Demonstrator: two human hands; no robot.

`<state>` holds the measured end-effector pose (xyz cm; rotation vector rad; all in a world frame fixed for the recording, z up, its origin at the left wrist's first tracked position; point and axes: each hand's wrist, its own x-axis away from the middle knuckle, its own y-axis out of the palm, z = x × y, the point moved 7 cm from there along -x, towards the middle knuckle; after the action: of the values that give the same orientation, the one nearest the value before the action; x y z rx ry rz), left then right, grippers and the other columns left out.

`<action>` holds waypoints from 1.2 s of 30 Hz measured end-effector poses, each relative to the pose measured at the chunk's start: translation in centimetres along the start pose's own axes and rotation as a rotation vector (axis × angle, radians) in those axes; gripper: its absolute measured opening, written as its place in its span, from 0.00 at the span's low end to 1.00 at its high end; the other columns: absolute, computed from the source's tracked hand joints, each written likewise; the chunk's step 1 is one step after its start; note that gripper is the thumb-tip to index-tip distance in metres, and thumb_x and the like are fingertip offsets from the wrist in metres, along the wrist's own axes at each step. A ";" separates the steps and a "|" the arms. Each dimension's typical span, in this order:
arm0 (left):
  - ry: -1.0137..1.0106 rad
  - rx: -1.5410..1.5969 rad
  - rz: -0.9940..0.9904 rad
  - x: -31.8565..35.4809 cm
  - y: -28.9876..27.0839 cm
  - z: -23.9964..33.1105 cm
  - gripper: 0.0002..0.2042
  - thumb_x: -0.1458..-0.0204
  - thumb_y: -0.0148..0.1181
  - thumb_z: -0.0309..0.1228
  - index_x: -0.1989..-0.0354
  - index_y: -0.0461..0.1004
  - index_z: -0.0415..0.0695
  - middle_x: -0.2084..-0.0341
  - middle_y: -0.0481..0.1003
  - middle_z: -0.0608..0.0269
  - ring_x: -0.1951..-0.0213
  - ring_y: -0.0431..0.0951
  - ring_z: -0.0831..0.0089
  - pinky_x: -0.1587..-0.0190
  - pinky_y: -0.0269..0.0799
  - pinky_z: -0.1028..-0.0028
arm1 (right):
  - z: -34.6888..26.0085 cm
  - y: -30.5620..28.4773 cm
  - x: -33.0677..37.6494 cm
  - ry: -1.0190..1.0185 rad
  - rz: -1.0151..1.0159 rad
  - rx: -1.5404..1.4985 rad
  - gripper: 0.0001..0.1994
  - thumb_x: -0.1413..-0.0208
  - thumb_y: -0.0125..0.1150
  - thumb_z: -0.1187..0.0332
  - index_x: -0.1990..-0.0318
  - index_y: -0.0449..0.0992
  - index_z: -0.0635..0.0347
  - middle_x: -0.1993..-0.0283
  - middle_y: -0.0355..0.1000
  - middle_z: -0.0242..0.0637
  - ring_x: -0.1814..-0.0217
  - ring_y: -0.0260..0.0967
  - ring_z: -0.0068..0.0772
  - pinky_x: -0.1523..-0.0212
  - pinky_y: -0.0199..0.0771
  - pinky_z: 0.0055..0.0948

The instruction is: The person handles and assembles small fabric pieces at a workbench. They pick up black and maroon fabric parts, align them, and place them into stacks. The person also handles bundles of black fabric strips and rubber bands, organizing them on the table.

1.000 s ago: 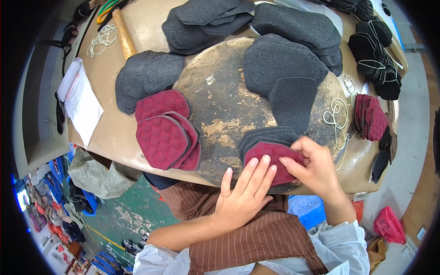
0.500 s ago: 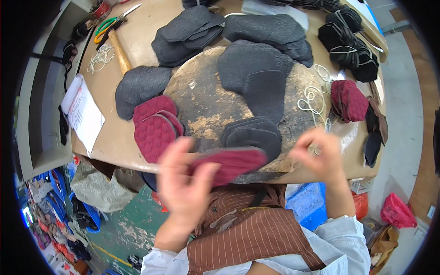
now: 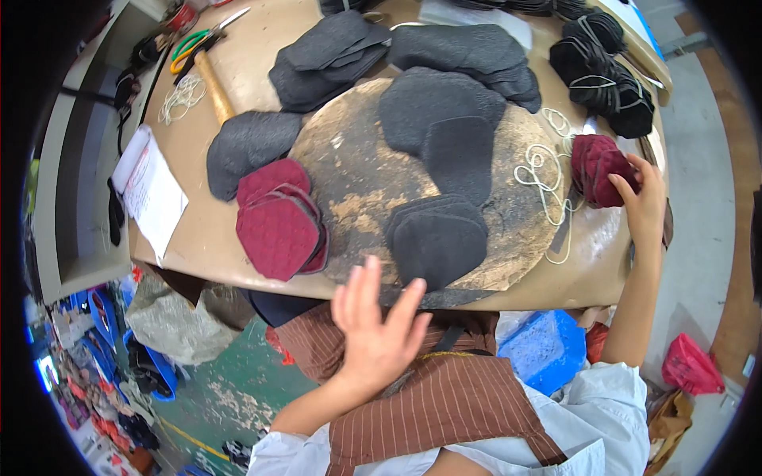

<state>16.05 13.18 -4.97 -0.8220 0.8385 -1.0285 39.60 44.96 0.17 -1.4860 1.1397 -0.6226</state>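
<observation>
My left hand (image 3: 377, 325), fingers spread and holding nothing, hovers over the table's front edge, just below a small stack of black fabric pieces (image 3: 439, 246). At the far right my right hand (image 3: 644, 194) grips the right side of a bundle of maroon quilted pieces (image 3: 595, 166), thumb and fingers on its edge. A pile of maroon quilted pieces (image 3: 279, 230) lies to the left, overlapping the rim of a round worn wooden board (image 3: 357, 159). Larger black pieces (image 3: 436, 103) rest on the board's far part.
More black stacks (image 3: 329, 59) line the back, with tied black bundles (image 3: 599, 75) at the back right. Pale cord (image 3: 544, 178) curls beside the board. Scissors (image 3: 202, 44), a wooden handle (image 3: 213, 87) and a paper sheet (image 3: 151, 186) lie left. A blue bin (image 3: 548, 349) stands below the table.
The maroon piece in my left hand has left it and the left maroon pile looks fuller. My left hand moved right and opened; my right hand reached out right onto the maroon bundle.
</observation>
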 end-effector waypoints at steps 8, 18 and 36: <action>-0.062 0.062 -0.132 2.0 2.3 0.5 0.32 0.61 0.69 0.38 0.42 0.67 0.56 0.37 0.45 0.32 0.37 0.48 0.41 0.41 0.39 0.44 | -10.8 -2.2 6.4 -0.048 -0.611 -0.941 0.05 0.52 0.60 0.79 0.68 0.72 0.68 0.68 0.70 0.34 0.66 0.66 0.22 0.64 0.66 0.23; -0.105 0.054 -0.109 2.3 3.2 -0.9 0.31 0.61 0.68 0.38 0.43 0.67 0.59 0.37 0.45 0.34 0.37 0.48 0.42 0.41 0.39 0.42 | -19.6 11.2 7.0 0.052 -0.868 -0.969 0.09 0.52 0.66 0.74 0.66 0.73 0.68 0.70 0.74 0.33 0.67 0.69 0.16 0.65 0.71 0.21; 0.032 0.123 0.083 2.7 1.4 -1.9 0.27 0.62 0.67 0.37 0.49 0.71 0.49 0.43 0.63 0.44 0.42 0.64 0.55 0.36 0.36 0.51 | -20.7 10.8 6.9 -0.092 -0.758 -0.700 0.11 0.55 0.69 0.70 0.69 0.74 0.66 0.75 0.75 0.42 0.73 0.74 0.24 0.72 0.71 0.24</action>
<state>15.70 10.72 -7.58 -0.6625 0.8219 -1.0115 21.10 30.52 -6.20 -2.5691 0.7146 -0.6715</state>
